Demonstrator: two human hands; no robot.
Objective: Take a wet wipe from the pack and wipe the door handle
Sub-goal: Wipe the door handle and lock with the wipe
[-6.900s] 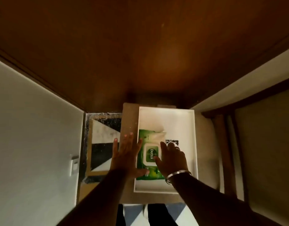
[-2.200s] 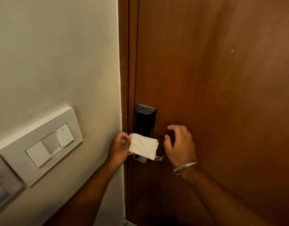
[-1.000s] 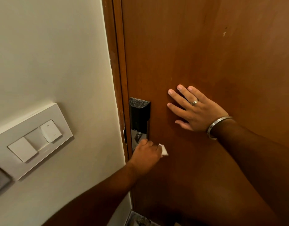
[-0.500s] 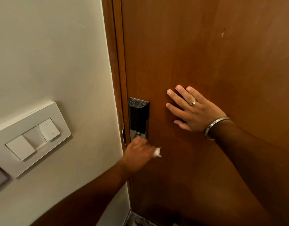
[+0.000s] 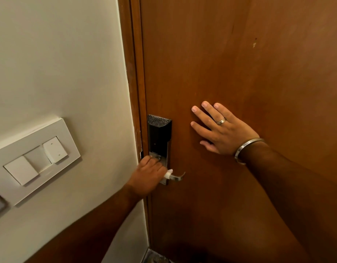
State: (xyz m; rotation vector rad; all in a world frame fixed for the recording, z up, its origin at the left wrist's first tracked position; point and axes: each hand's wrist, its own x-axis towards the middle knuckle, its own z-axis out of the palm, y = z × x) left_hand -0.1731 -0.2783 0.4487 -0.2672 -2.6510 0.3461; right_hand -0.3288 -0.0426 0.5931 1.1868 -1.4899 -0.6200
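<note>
My left hand (image 5: 147,176) is closed around the inner part of the metal door handle (image 5: 176,177), with the white wet wipe (image 5: 168,173) bunched in its grip. Only a small tip of the wipe pokes out at the thumb side, and the handle's curved free end shows to the right of it. The handle hangs from a black and silver lock plate (image 5: 159,134) on the brown wooden door (image 5: 239,63). My right hand (image 5: 219,128) lies flat on the door with fingers spread, to the right of the lock. The wipe pack is out of view.
A white switch panel (image 5: 33,158) sits on the cream wall to the left of the door frame (image 5: 134,82). A strip of patterned floor (image 5: 154,258) shows at the bottom edge.
My left hand has slid left along the handle toward the lock plate, uncovering the handle's curved end. My right hand stays flat on the door.
</note>
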